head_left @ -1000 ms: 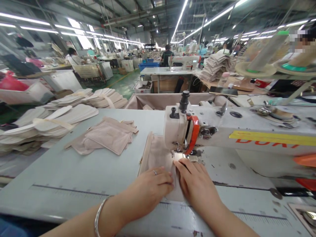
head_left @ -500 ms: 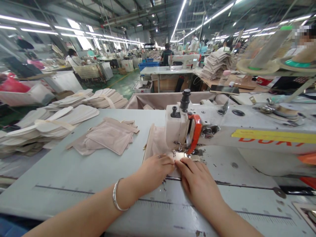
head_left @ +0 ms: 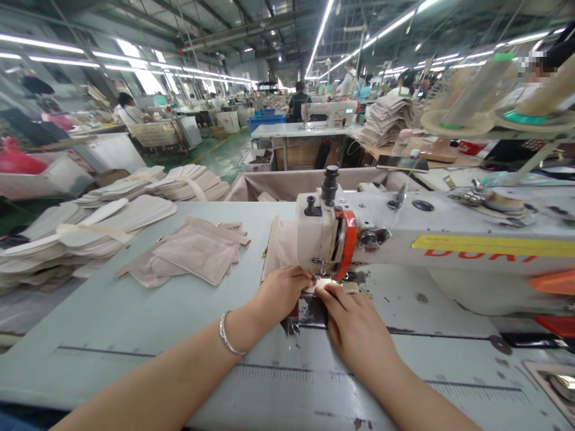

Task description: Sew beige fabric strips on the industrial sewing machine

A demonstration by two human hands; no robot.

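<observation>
A beige fabric piece (head_left: 279, 245) lies under the head of a white sewing machine (head_left: 332, 233) on a grey table (head_left: 135, 323). My left hand (head_left: 281, 293), with a ring and a silver bracelet at the wrist, presses on the near edge of the fabric beside the needle, fingers curled together. My right hand (head_left: 354, 326) lies flat right beside it, fingertips touching the fabric at the presser foot. The part of the fabric under the machine head is hidden.
A loose pile of finished beige pieces (head_left: 193, 254) lies left of the machine. Stacks of pale curved pieces (head_left: 90, 224) fill the table's left end. Thread cones (head_left: 476, 102) stand at the right. Other workers sit at machines farther back.
The fabric has travelled away from me under the machine head. Both hands followed it forward to the presser foot, and bare metal plate now shows in front of them.
</observation>
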